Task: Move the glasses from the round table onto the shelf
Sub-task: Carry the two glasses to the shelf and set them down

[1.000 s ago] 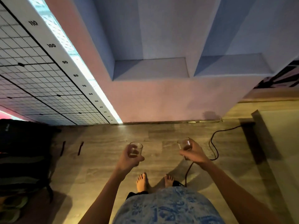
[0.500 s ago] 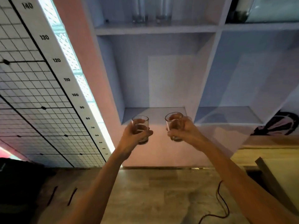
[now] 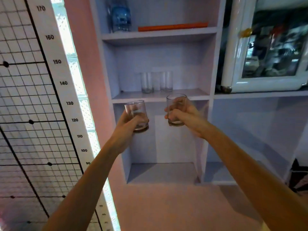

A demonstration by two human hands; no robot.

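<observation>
My left hand (image 3: 127,125) grips a short clear glass (image 3: 135,112), held upright just below the front edge of the middle shelf (image 3: 191,95). In my right hand (image 3: 185,116) is a second short clear glass (image 3: 175,104), whose rim reaches the level of that shelf edge. Two taller clear glasses, one on the left (image 3: 146,82) and one on the right (image 3: 166,81), stand side by side towards the back of the same shelf. The round table is out of view.
A blue water bottle (image 3: 120,15) and an orange flat object (image 3: 172,26) sit on the upper shelf. A white glass-fronted cabinet (image 3: 268,47) stands on the right shelf section. A height-scale grid board (image 3: 33,97) covers the wall on the left. The lower compartment (image 3: 162,172) holds nothing.
Both hands have risen with their glasses from waist height over the floor to just under the middle shelf. The view has tilted up from the floor to the shelves.
</observation>
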